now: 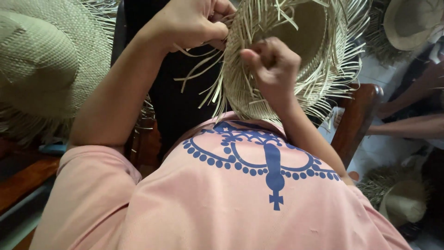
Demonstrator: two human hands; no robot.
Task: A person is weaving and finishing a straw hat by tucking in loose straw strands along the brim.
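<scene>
You hold the unfinished straw hat up against your chest, your left hand pinching loose brim strands and your right hand curled shut on a strand near the rim. Pull too sharply and a dry strand may snap or the weave loosen (the fringe looks brittle, though blurred). The crown points away from you, the brim tilted up-right.

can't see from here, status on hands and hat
Left hand and right hand both pinching strands. Unfinished pale woven straw hat held at chest, loose ends fringing its edge. Nothing blocking.
</scene>
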